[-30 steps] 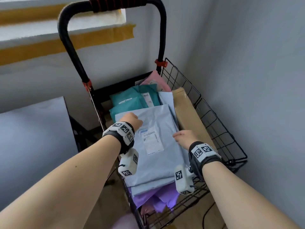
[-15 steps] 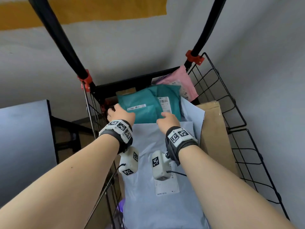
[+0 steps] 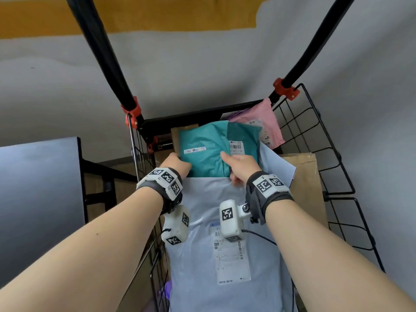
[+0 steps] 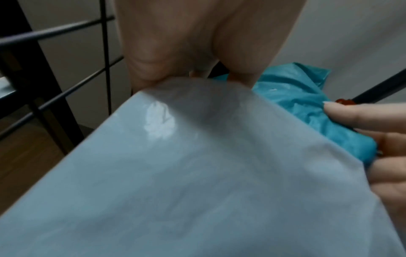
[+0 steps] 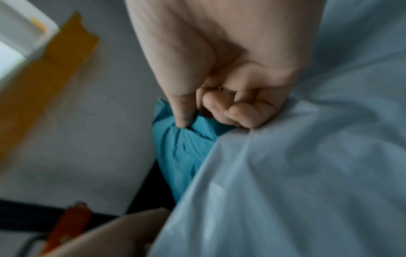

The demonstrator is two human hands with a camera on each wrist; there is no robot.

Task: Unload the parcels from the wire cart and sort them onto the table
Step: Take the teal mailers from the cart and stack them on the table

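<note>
Head view: I see both hands at the far end of the grey mailer (image 3: 225, 221), which lies on top inside the wire cart (image 3: 326, 172). The right hand (image 3: 242, 168) clenches the teal parcel (image 3: 202, 158) just beyond the grey mailer's edge, thumb pressed in. The left hand (image 3: 176, 164) reaches to the parcel's other side; I cannot tell its grasp. Probably two hands because the bag is soft. The table (image 3: 38, 181) sits left of the grey mailer.
</note>
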